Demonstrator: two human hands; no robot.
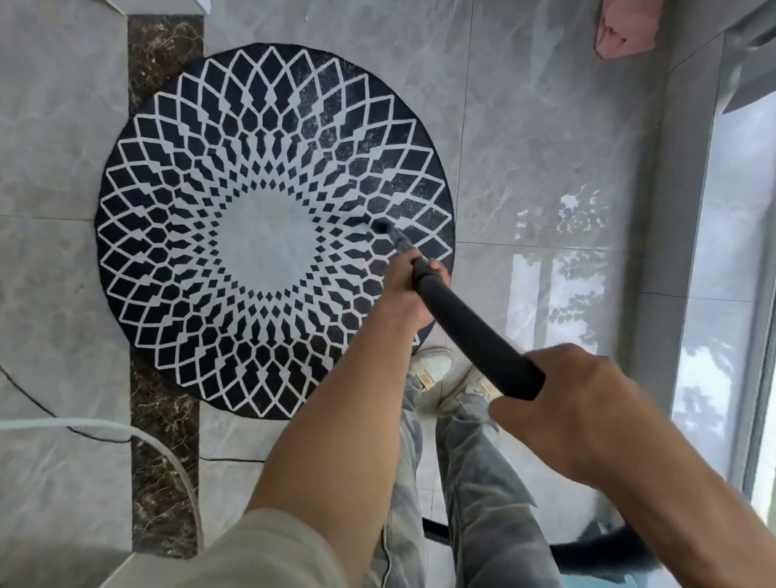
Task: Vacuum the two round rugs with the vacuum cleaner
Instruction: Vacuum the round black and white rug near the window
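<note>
Head view: left hand [404,294], right hand [585,409] grasp vacuum wand [469,324] on round rug [201,241]; black cord [232,459] trails left.

pink cloth [629,26], dark marble strip [165,53], window [745,220]

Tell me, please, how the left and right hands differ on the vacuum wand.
The left hand grips the vacuum wand low, near the nozzle; the right hand grips its upper end. The left hand shows over the round rug, the right hand off it. Both hold the wand.
</note>
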